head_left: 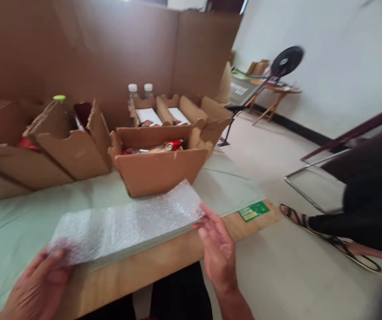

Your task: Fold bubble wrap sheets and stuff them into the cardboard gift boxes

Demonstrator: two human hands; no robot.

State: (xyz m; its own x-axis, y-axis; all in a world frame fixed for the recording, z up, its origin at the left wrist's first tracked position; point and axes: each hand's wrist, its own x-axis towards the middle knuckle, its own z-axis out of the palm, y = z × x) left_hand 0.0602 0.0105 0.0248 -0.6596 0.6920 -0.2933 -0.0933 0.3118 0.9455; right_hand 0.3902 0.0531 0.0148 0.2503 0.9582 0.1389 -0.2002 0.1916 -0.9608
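Observation:
A long strip of clear bubble wrap (134,224) lies flat along the front edge of the table, slanting up to the right. My left hand (39,282) is closed on its left end, thumb on top and some fingertips hidden behind or under the film. At the right end, my right hand (217,249) has the corner between thumb and fingers. Just behind the strip stands an open cardboard box (160,171) with small wrapped items and a red-and-gold piece inside.
More cardboard bins (74,151) stand at the left, one with a dark red object. Behind are bins with white boxes (149,116) and two white-capped bottles (148,89). A green label (254,211) is on the wooden edge. At right are a chair (371,146) and a person's sandalled foot (297,218).

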